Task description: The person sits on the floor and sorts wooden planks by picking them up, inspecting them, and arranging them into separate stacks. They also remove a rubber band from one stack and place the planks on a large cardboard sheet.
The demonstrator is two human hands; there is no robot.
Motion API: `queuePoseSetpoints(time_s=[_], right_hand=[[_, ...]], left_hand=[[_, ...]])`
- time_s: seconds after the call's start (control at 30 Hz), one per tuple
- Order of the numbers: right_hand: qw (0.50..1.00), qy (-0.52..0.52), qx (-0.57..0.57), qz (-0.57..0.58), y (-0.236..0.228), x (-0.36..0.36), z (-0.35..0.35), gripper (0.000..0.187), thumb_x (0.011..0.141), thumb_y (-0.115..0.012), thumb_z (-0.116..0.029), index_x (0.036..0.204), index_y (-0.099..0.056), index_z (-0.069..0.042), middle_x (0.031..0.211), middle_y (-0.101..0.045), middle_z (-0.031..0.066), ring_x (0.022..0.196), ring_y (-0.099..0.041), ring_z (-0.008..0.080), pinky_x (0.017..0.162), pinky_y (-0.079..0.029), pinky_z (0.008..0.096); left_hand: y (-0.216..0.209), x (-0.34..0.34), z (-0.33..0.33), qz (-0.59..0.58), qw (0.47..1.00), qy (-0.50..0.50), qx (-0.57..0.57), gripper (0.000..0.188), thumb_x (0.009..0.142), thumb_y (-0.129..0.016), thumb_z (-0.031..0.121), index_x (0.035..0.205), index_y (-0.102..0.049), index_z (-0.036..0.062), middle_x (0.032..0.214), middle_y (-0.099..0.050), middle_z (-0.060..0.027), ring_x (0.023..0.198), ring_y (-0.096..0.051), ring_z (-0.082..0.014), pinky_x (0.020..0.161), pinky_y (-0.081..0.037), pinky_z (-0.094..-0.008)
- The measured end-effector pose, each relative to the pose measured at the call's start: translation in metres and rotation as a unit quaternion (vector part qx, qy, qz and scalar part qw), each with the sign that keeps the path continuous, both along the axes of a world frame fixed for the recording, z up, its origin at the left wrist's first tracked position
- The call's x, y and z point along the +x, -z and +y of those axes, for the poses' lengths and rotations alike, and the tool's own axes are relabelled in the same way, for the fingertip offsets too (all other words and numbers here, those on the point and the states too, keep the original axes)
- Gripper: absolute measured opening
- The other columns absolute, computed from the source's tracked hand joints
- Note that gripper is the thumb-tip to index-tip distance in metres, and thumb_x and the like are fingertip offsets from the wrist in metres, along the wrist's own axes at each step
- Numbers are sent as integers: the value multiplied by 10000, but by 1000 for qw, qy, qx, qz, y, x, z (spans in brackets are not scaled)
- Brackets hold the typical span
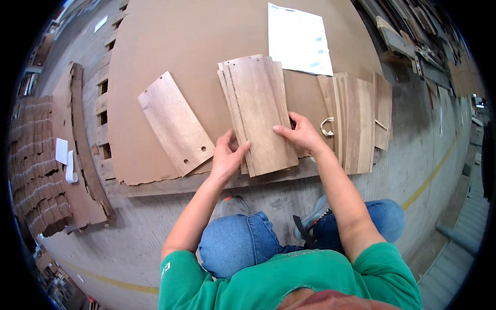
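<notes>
Both my hands grip a small stack of wood-grain boards (260, 111) by its long sides, near its lower end. My left hand (227, 154) has its thumb on the left edge, with the fingers partly hidden under the stack. On the opposite side my right hand (299, 133) lays its thumb on the top board, its fingers round the edge. Small holes show along the stack's far end. A single wooden board (175, 124) with holes at both ends lies slanted to the left. More boards (356, 124) are piled at the right.
Brown cardboard (191, 36) covers a wooden pallet (103, 119). A white paper sheet (299, 39) lies at the far side, and a pale strap loop (326, 127) beside the right pile. Stacked cardboard (36, 165) stands at far left. Long panels (413, 26) fill the far right.
</notes>
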State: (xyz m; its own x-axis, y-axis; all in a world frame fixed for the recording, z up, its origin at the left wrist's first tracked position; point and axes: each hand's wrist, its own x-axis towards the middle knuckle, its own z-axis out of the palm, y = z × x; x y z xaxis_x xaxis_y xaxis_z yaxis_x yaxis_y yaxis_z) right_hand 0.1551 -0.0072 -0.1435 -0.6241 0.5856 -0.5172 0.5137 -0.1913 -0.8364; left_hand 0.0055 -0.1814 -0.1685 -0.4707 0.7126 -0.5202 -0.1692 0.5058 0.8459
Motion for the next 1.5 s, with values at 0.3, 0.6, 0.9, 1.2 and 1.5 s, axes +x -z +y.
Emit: queuePoseSetpoints(time_s=[0.3,0.6,0.9,1.2,1.5], right_hand=[[997,27,-77,2,1,3,9,501,789,-689,-236,1151,-508,60,1022,-610,108,911,-582,147,817,-469,284],[977,106,-172,72,10,18,16,451,825,-650,-264,1124,-515,46,1030,-608,126,925,-589,164,814,-475,299],[993,91,79,-4,-29,3,9,526,793,-655,-376,1055,-530,63,946,-622,148,850,-608,217,751,-490,326],[842,-54,483,-236,-72,2,2,438,774,-630,-354,960,-455,2,804,-587,219,808,-584,394,701,-469,470],[885,-33,437,-161,-58,9,11,486,759,-664,-322,1059,-463,2,863,-603,253,830,-603,383,727,-478,450]], left_hand=[[2,24,-5,297,951,82,13,609,836,-573,304,1288,-358,-43,1273,-331,-267,1156,-374,-419,978,-343,-448],[-10,27,-1,293,945,132,66,637,820,-625,318,1292,-385,-36,1321,-306,-264,1240,-330,-381,1005,-331,-421],[-10,22,16,-97,986,-73,113,669,827,-666,257,1330,-335,-34,1194,-480,-146,946,-523,-147,771,-469,-267],[12,-17,24,216,957,-103,166,261,845,-617,195,1046,-612,28,1119,-543,-130,890,-568,-193,736,-477,-281],[1,4,39,-14,991,-16,133,407,895,-557,297,1138,-553,-29,975,-621,-123,817,-594,-159,730,-492,-265]])
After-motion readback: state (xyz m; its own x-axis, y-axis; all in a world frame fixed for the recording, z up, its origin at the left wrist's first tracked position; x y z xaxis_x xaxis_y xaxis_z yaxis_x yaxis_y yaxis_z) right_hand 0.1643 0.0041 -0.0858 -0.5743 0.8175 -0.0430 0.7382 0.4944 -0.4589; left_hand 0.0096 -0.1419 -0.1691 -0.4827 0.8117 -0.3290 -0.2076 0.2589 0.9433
